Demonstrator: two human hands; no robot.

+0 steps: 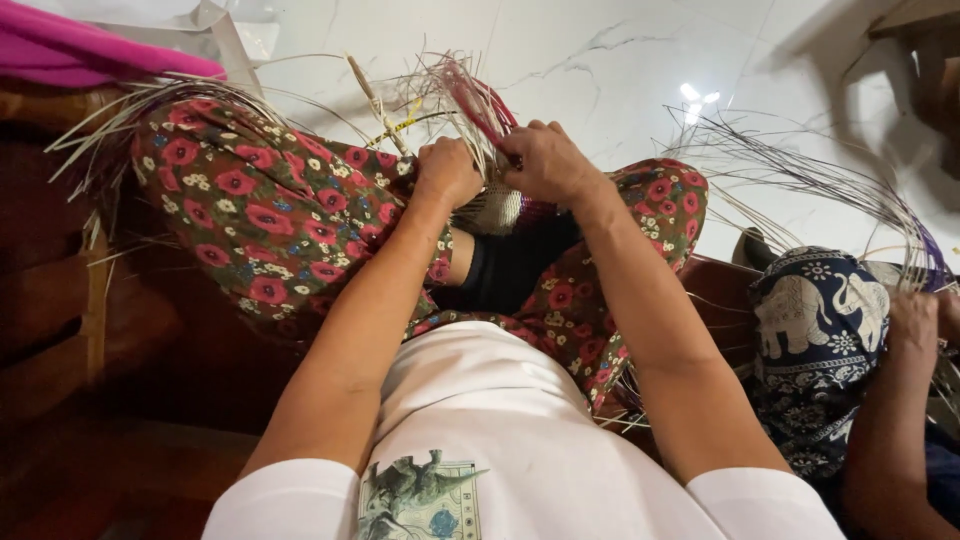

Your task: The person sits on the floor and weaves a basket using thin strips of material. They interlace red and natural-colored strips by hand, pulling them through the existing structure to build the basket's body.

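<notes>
- Floor (620, 60): pale marble-look tiles with grey veins, filling the top of the view; a bright lamp glare lies on it at upper right.
- Wooden seat (60, 300): dark brown, along the left side; the person sits on it with knees drawn up and apart.
- Trousers (260, 215): dark cloth printed with red flowers, covering both raised knees; the work sits between them.
- White shirt (480, 420): plain, with a square printed patch low at the front; short sleeves.
- Neighbour's knee (815, 320): at the right edge, in dark blue cloth printed with white elephants; a co-worker's hand (912, 320) rests just beyond it among long thin strands; whether that hand grips anything cannot be told.
- Pink cloth (90, 50): bunched at the upper left corner, above the seat.
- Woven basket piece (497, 207): small, pale, tightly plaited, held between the knees below both hands; partly hidden by them.
- Loose strands (440, 85): pale straw-coloured with some red ones, fanning upward and outward from the woven piece; more spread over the left knee.
- Left hand (447, 170): fingers curled shut around a bundle of the pale strands, just above the woven piece.
- Right hand (545, 160): fingers pressed together, pinching the red strands against the woven piece; touching or nearly touching the left hand.
</notes>
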